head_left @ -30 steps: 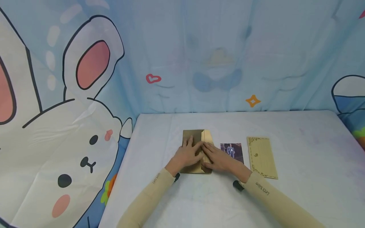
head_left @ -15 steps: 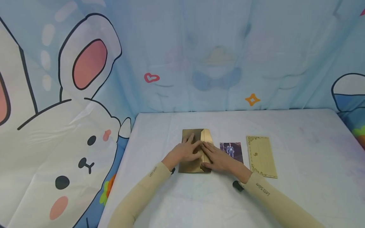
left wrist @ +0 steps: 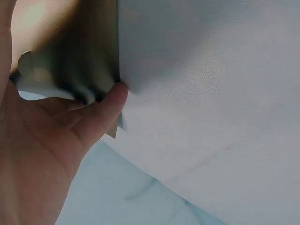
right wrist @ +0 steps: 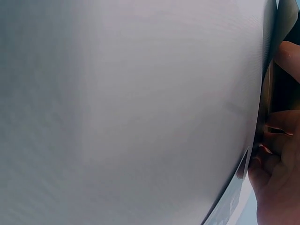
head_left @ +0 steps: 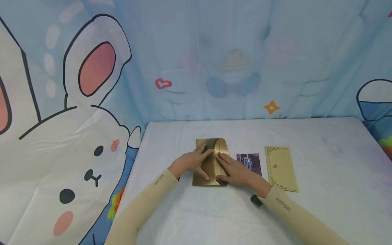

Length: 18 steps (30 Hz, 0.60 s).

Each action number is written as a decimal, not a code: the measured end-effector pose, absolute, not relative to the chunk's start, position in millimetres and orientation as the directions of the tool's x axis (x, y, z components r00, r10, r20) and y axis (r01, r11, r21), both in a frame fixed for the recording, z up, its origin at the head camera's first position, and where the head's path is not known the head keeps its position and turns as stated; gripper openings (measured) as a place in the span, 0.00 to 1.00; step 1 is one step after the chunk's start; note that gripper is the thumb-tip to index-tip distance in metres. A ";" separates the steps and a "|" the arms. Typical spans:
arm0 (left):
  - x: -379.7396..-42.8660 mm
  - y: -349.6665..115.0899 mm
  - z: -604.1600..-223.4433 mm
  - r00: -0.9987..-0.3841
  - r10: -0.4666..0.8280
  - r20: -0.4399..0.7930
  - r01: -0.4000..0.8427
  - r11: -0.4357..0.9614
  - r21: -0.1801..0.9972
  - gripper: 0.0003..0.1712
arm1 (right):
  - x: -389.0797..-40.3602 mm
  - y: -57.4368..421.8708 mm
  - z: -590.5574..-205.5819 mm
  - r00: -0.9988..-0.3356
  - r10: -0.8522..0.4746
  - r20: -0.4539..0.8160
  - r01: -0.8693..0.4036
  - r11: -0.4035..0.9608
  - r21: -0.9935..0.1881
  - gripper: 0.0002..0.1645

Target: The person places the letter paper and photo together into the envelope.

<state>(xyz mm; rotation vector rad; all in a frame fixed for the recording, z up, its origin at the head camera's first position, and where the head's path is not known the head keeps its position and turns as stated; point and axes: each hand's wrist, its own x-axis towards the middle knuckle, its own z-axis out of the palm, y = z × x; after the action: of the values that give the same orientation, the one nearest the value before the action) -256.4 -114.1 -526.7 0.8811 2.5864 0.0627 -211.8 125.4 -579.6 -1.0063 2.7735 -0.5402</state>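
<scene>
A shiny gold envelope lies flat on the white-covered table, its long folded flap along the right side. My left hand reaches over its left half, thumb spread from the fingers. In the left wrist view, a fingertip of my left hand is right at the edge of the gold envelope. My right hand rests on the flap with fingers nearly straight and thumb apart. The right wrist view catches my right hand at its right border, fingertips against the dark side of the envelope.
A small photo print of a person lies just right of the envelope, partly under my right arm. Farther right is a tan card with a decorative border. A blue cartoon curtain hangs behind the table.
My left hand has slid left, away from the right hand's fingertips, and its thumb has spread toward the near edge. My right hand stays on the flap.
</scene>
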 end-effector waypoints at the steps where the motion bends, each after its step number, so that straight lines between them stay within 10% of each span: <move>1: -257.0 -114.3 -527.4 -0.716 0.598 -0.361 0.582 0.796 0.164 0.70 | -211.8 125.4 -580.2 -0.766 -0.643 -0.006 -0.594 0.711 -0.377 0.50; 18: -253.6 -108.9 -526.5 -0.715 0.613 -0.336 0.624 0.776 0.089 0.69 | -211.5 123.9 -577.8 -0.781 -0.625 -0.003 -0.582 0.729 -0.359 0.51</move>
<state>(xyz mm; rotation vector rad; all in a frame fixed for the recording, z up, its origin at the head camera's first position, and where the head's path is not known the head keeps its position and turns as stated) -253.6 -108.9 -526.5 0.9468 2.6217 -0.0442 -211.5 123.9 -577.8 -0.9835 2.8058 -0.5196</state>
